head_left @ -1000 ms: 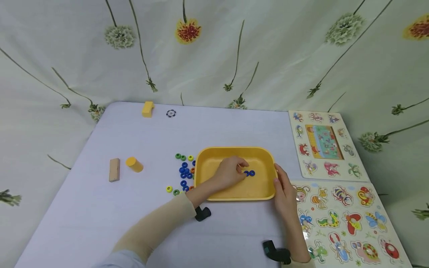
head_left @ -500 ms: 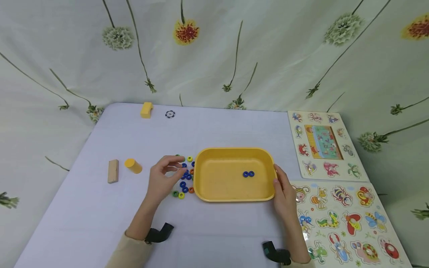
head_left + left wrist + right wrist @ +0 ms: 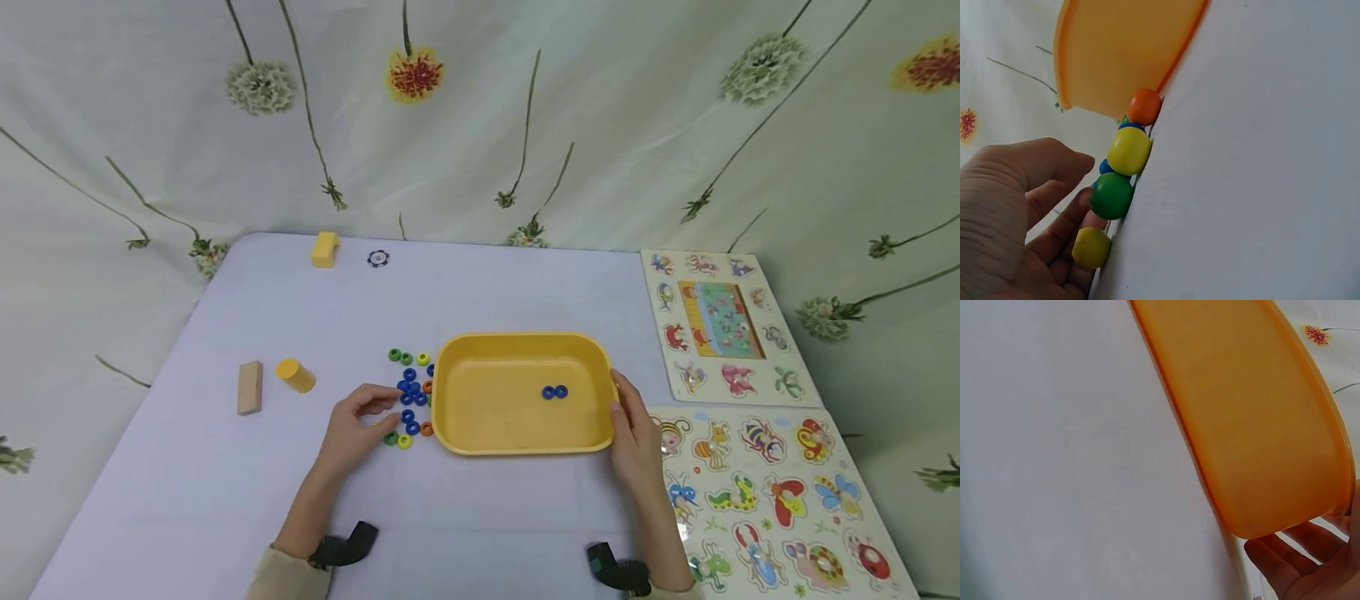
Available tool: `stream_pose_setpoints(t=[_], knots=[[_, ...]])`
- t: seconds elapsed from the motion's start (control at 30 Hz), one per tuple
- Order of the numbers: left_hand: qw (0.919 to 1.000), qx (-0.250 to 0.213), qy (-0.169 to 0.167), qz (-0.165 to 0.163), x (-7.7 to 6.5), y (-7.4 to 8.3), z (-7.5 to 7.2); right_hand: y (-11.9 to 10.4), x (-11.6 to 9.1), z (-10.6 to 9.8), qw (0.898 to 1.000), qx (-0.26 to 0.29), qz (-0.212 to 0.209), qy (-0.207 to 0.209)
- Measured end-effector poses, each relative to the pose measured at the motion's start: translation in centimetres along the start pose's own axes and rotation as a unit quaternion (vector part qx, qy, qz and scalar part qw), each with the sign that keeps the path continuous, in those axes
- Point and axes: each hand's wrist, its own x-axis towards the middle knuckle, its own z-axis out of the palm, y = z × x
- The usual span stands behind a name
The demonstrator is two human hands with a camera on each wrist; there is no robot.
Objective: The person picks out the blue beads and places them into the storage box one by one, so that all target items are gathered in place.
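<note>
My left hand (image 3: 358, 429) reaches down at the left edge of a group of pony beads in blue, green, yellow and orange. Thumb and fingers are spread apart, with the fingertips beside a blue bead (image 3: 407, 399). In the left wrist view, a green bead (image 3: 1112, 196) and a yellow bead (image 3: 1091, 247) stand in front of the fingers, and the thumb is above the table. At its right end, my right hand (image 3: 636, 437) holds the yellow tray (image 3: 517, 447). Two blue beads (image 3: 555, 392) lie side by side inside it.
Left of the beads lie a yellow cylinder (image 3: 296, 376) and a wooden block (image 3: 250, 387). Farther back are a yellow block (image 3: 325, 249) and a round black-and-white chip (image 3: 378, 258). Two picture puzzle boards, one with sea animals (image 3: 678, 387) and one with insects (image 3: 738, 521), cover the right side.
My left hand has come out of the tray, leaving two blue beads there, and moved left, then lowered to the loose beads. My right hand stays at the tray's end.
</note>
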Motion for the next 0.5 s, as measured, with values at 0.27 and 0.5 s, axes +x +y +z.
stream_pose_setpoints(t=[0.27,0.5], knots=[[0.9959,0.086,-0.026,0.004,0.1,-1.5,0.5,0.1,-0.1,0.0,1.0,0.002,0.001,0.0],[0.9943,0.104,-0.018,0.016,0.1,-1.1,0.7,0.2,0.0,0.1,1.0,0.006,-0.008,0.003]])
